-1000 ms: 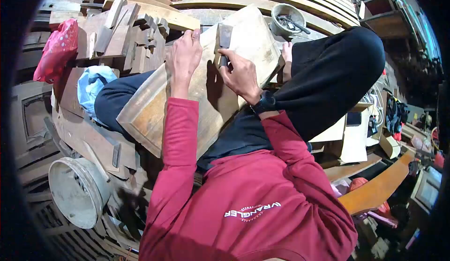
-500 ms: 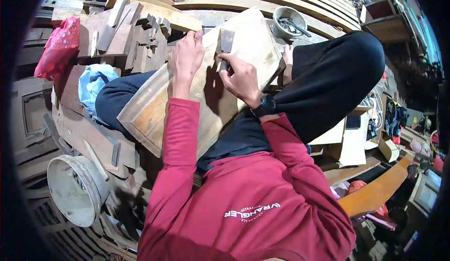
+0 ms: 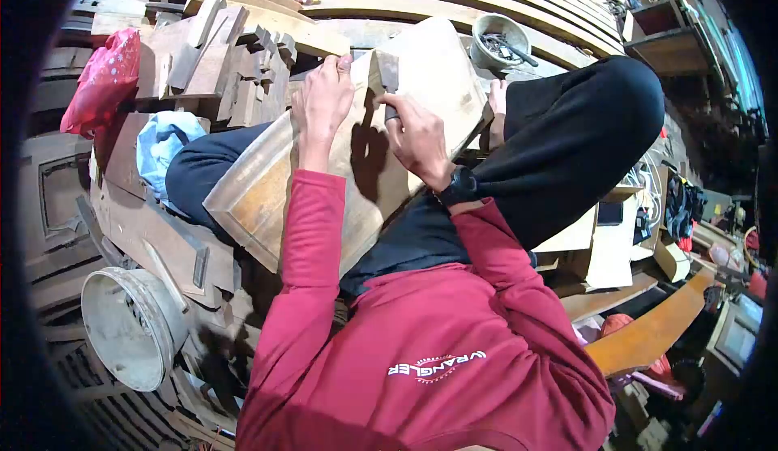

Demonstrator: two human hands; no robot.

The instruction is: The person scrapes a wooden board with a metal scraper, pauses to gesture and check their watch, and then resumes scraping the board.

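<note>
A pale wooden panel (image 3: 340,167) with a bevelled border lies at a slant across my lap. My left hand (image 3: 324,102) is closed over its upper left edge. In my closed right hand (image 3: 417,136) is a putty knife (image 3: 388,74), gripped by its dark handle. Its flat metal blade points away from me, close over the panel, and casts a dark shadow on the wood to its left.
Offcuts (image 3: 219,62) are stacked at upper left beside a red plastic bag (image 3: 101,82) and a light blue cloth (image 3: 166,147). A bucket of tools (image 3: 490,25) stands beyond my foot, a white bucket (image 3: 121,329) at lower left. Long planks (image 3: 397,4) lie ahead.
The putty knife has turned and shifted slightly left, so its blade face shows darker. My right hand has moved a little; my left hand stays at the panel edge.
</note>
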